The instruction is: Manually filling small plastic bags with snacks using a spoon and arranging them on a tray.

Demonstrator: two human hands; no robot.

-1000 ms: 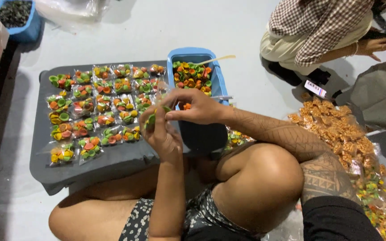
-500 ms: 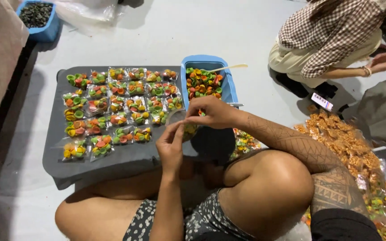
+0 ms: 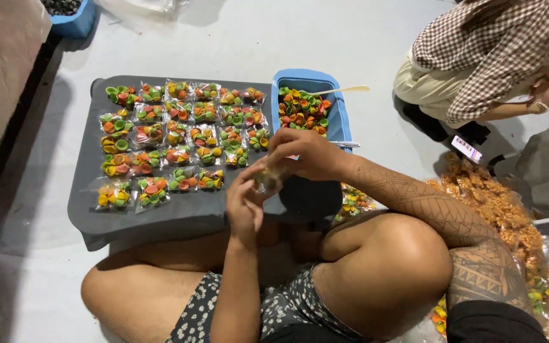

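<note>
I sit cross-legged on a pale grey floor [image 3: 236, 44] with a low dark grey tabletop [image 3: 160, 216] in front of my knees. My left hand [image 3: 244, 202] and my right hand [image 3: 305, 154] meet just above the near right edge of that tabletop, both pinched onto one small clear plastic packet of coloured shell-shaped snacks [image 3: 268, 180]. The left fingers grip it from below, the right ones close over its top, so neither hand is spread.

I judge the packet to be very light, its film thin, soft and a little slippery, and the pieces inside brittle enough to crack under a hard squeeze. The best hold seems to be the empty film at the mouth or a corner, not the filled middle.

On the tabletop lie rows of filled clear packets [image 3: 179, 136], small and roughly square, each showing green, orange, red and yellow pieces, set close side by side in a neat grid. Just to their right stands a blue rectangular plastic tub [image 3: 340, 117] of the same loose snacks, with a pale plastic spoon [image 3: 341, 91] resting across its far rim. Further right, on the floor, lies a heap of packets of orange-brown snacks [image 3: 497, 203]. Another person in a checked shirt [image 3: 478, 51] crouches beyond it
</note>
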